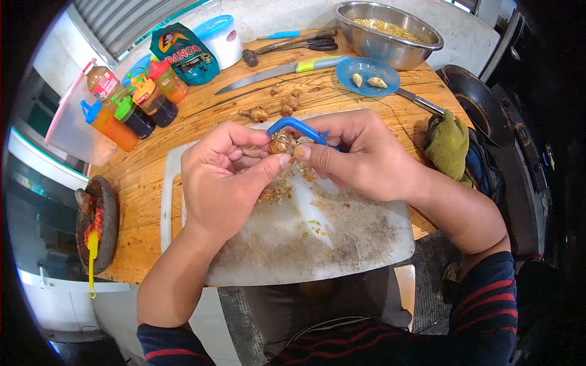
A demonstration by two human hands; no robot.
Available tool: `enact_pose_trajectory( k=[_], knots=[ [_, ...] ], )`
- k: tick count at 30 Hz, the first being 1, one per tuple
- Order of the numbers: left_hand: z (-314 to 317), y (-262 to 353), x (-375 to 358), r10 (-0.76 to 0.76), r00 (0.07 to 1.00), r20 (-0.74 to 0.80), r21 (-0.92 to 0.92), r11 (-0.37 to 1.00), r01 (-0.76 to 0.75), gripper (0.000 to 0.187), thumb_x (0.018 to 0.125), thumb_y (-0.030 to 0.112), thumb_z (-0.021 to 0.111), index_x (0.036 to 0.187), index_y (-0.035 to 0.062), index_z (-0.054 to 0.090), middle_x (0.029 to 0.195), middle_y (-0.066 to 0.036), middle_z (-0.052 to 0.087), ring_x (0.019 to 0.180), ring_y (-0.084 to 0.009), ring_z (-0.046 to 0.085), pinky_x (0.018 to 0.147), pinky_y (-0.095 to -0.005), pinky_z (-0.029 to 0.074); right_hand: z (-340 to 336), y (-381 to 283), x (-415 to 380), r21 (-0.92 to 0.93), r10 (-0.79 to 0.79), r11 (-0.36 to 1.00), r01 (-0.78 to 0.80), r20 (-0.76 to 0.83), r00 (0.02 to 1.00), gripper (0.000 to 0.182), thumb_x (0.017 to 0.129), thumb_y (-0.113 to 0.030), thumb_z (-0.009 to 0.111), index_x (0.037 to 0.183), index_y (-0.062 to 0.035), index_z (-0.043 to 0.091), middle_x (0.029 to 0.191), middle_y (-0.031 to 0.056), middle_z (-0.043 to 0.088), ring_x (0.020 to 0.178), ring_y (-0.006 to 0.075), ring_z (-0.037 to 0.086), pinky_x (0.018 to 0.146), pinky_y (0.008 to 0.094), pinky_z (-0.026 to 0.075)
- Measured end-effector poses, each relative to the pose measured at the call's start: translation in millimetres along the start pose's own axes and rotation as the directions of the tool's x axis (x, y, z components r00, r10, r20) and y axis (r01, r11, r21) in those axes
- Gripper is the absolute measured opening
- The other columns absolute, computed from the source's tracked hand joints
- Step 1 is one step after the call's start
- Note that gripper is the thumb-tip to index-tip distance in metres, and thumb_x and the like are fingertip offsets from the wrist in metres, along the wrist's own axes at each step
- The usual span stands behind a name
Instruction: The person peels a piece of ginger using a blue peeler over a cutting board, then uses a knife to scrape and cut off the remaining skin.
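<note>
A small brown knobby root piece point(282, 144) is pinched between the fingertips of my left hand point(223, 174), above the white cutting board point(366, 244). My right hand point(360, 152) grips a blue-framed peeler point(299, 126), its thumb against the right side of the root. Brown peelings point(274, 190) lie on the board below my hands. Beyond the board, more unpeeled root pieces point(290, 102) rest on the wooden table point(140, 213). Two pale peeled pieces point(378, 82) sit on a blue plate point(351, 68) at the back right.
A large knife point(262, 76) lies behind the roots, near a hammer point(250, 57) and scissors point(320, 44). Sauce bottles point(131, 116) stand at left, above a stone mortar point(107, 238). A steel bowl point(390, 46) and wok point(482, 104) are at right.
</note>
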State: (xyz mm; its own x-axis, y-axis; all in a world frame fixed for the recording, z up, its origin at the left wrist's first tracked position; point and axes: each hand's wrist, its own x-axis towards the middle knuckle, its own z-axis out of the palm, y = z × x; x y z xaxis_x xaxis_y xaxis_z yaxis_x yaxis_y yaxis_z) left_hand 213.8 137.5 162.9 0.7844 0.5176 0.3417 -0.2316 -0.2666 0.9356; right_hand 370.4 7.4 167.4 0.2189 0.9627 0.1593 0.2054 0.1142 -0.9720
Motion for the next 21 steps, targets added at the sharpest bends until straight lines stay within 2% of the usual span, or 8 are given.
enact_pose_trajectory(
  k=[3,6,8,11,15,17,20,21],
  knots=[
    [4,1,-1,0.079,0.996,-0.034,0.069,0.995,-0.077,0.021,0.078,-0.008,0.071,0.094,-0.0035,0.058,0.087,-0.010,0.066,0.075,-0.0089,0.064,0.066,-0.0210,0.052,2,-3,-1,0.008,0.006,1.000,-0.006,0.002,1.000,0.015,0.092,-0.011,0.060,0.097,0.0011,0.067,0.061,-0.0057,0.049,0.056,0.0005,0.039,0.046,0.0227,0.031],
    [4,-2,-1,0.072,0.996,-0.054,0.105,0.992,-0.066,0.021,0.077,-0.008,0.071,0.094,-0.0038,0.058,0.086,-0.009,0.066,0.075,-0.0085,0.063,0.066,-0.0212,0.052,7,0,-3,-0.043,-0.031,0.999,0.029,-0.069,0.997,0.015,0.091,-0.011,0.060,0.096,0.0016,0.066,0.060,0.0008,0.054,0.053,0.0060,0.044,0.047,0.0263,0.036],
    [5,-4,-1,0.117,0.991,-0.071,0.153,0.983,-0.105,0.021,0.077,-0.007,0.072,0.093,-0.0035,0.059,0.086,-0.008,0.067,0.074,-0.0080,0.063,0.066,-0.0213,0.052,10,7,-2,-0.223,-0.225,0.956,0.189,-0.149,0.963,0.015,0.088,-0.010,0.062,0.097,0.0019,0.066,0.063,0.0115,0.059,0.053,0.0150,0.050,0.051,0.0309,0.042],
    [5,-5,-2,0.104,0.992,-0.076,0.189,0.978,-0.088,0.021,0.076,-0.007,0.073,0.092,-0.0036,0.060,0.087,-0.008,0.067,0.075,-0.0078,0.063,0.066,-0.0216,0.053,9,6,-3,-0.402,-0.329,0.882,0.246,-0.152,0.932,0.016,0.087,-0.010,0.062,0.097,0.0019,0.065,0.068,0.0185,0.059,0.054,0.0223,0.056,0.055,0.0356,0.046],
    [9,-2,-5,0.100,0.994,-0.051,0.257,0.963,-0.084,0.026,0.077,-0.010,0.071,0.097,-0.0001,0.058,0.088,-0.007,0.065,0.082,-0.0099,0.062,0.073,-0.0239,0.052,9,7,-2,-0.440,-0.361,0.859,0.263,-0.156,0.919,0.015,0.088,-0.011,0.061,0.094,0.0027,0.064,0.062,0.0133,0.059,0.053,0.0182,0.056,0.051,0.0351,0.045],
    [12,0,-6,0.201,0.979,-0.021,0.305,0.934,-0.186,0.026,0.077,-0.010,0.070,0.098,-0.0006,0.058,0.089,-0.007,0.065,0.084,-0.0103,0.062,0.075,-0.0246,0.052,6,8,-1,-0.080,-0.137,0.989,0.127,-0.129,0.982,0.016,0.090,-0.013,0.059,0.092,0.0031,0.063,0.060,0.0058,0.057,0.052,0.0133,0.056,0.047,0.0322,0.042],
    [12,-4,-2,0.243,0.968,-0.057,0.199,0.953,-0.228,0.021,0.078,-0.009,0.069,0.095,-0.0037,0.060,0.087,-0.009,0.067,0.078,-0.0094,0.064,0.069,-0.0220,0.053,-2,-6,-2,0.096,0.105,0.990,-0.104,-0.007,0.994,0.016,0.092,-0.012,0.057,0.092,0.0029,0.062,0.060,-0.0008,0.052,0.054,0.0055,0.051,0.046,0.0262,0.038],
    [10,-6,-1,0.244,0.968,-0.057,0.200,0.953,-0.228,0.021,0.078,-0.009,0.069,0.095,-0.0037,0.060,0.087,-0.009,0.067,0.078,-0.0094,0.064,0.069,-0.0220,0.053,-1,-6,-2,0.096,0.104,0.990,-0.103,-0.006,0.995,0.016,0.092,-0.012,0.057,0.092,0.0029,0.062,0.060,-0.0008,0.052,0.054,0.0055,0.051,0.046,0.0262,0.038]
  ],
)
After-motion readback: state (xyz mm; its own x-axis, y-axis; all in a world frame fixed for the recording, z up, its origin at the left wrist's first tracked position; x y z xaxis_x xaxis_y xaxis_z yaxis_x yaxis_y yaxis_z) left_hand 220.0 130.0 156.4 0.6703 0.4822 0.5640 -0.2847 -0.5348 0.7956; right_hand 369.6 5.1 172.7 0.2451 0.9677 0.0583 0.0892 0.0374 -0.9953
